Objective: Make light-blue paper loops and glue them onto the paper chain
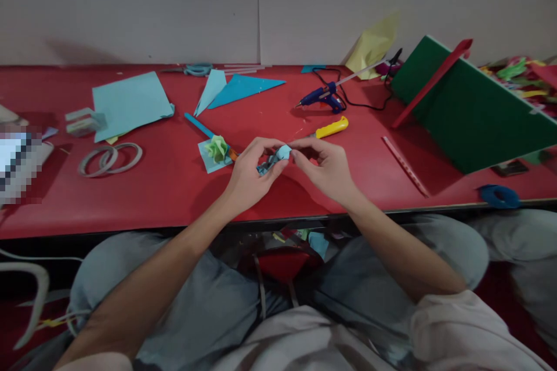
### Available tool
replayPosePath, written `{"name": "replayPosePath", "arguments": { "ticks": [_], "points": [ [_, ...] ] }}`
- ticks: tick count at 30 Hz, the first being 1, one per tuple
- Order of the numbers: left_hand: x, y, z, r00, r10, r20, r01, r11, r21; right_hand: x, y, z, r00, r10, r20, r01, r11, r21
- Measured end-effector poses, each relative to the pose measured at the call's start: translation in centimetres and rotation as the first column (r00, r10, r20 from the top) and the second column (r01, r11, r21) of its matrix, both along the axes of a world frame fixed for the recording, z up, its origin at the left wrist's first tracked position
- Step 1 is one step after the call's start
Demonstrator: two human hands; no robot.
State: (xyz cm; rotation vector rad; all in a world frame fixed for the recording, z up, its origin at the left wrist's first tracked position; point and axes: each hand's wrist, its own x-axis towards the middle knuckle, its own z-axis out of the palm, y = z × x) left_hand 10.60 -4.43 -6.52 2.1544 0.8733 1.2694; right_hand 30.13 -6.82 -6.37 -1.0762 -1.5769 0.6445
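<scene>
Just above the front part of the red table (174, 197), both hands meet around a small folded light-blue paper piece (284, 152). My left hand (256, 171) is closed on it, with darker blue crumpled parts showing below the fingers. The thumb and fingers of my right hand (324, 163) pinch its right side. Left of my left hand, a pale-green paper flower (216, 149) rests on a light-blue square. A blue paper stick (199, 126) lies beside the flower. Behind my right hand is a yellow-handled cutter (333, 127), its blade end partly hidden.
A blue glue gun (322, 97) with a black cord lies behind the cutter. Light-blue sheets (133, 104), scissors (198, 69) and tape rings (122, 158) are at the left. A green board (470, 110) with a red strip leans at the right, near a pink-white strip (404, 166).
</scene>
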Motion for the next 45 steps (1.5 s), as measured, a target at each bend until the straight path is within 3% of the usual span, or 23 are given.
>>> {"name": "replayPosePath", "arguments": {
  "ticks": [3,6,10,13,15,17,21,31,38,45],
  "points": [
    [0.0,-0.1,-0.1,0.999,0.014,-0.053,-0.015,1.000,-0.007,-0.1,-0.1,-0.1,0.994,-0.077,0.071,0.074,0.996,0.055],
    [0.0,-0.2,-0.2,0.995,0.018,-0.099,-0.024,0.998,-0.056,-0.1,0.0,-0.3,0.966,-0.175,0.191,0.130,0.965,0.228],
    [0.1,-0.3,-0.1,0.999,-0.029,-0.020,0.024,0.974,-0.223,0.2,0.0,-0.8,0.915,-0.255,0.313,0.070,0.864,0.499],
    [0.0,0.0,0.2,0.998,-0.056,0.024,0.061,0.943,-0.327,0.4,-0.1,-0.9,0.889,-0.282,0.360,0.000,0.787,0.617],
    [-0.2,0.2,0.3,0.995,-0.091,0.049,0.102,0.925,-0.366,0.5,0.0,-0.7,0.893,-0.257,0.370,-0.034,0.780,0.625],
    [-0.2,0.2,0.3,0.992,-0.098,0.075,0.119,0.917,-0.381,0.7,0.0,-0.5,0.902,-0.216,0.375,-0.052,0.807,0.589],
    [0.0,0.1,0.3,0.996,-0.065,0.054,0.080,0.922,-0.378,1.0,0.2,-0.4,0.909,-0.175,0.379,-0.058,0.847,0.528],
    [0.1,-0.2,0.3,0.992,-0.118,0.052,0.129,0.941,-0.314,1.3,-0.1,-0.2,0.897,-0.171,0.408,-0.140,0.766,0.628],
    [-0.2,-0.3,0.9,0.986,-0.155,-0.054,0.138,0.961,-0.240,1.4,-0.1,-0.3,0.877,-0.184,0.444,-0.137,0.790,0.598],
    [-0.1,-0.3,0.4,0.988,-0.145,-0.051,0.128,0.960,-0.248,1.5,0.0,0.2,0.885,-0.181,0.430,-0.155,0.755,0.637]
  ]
}}
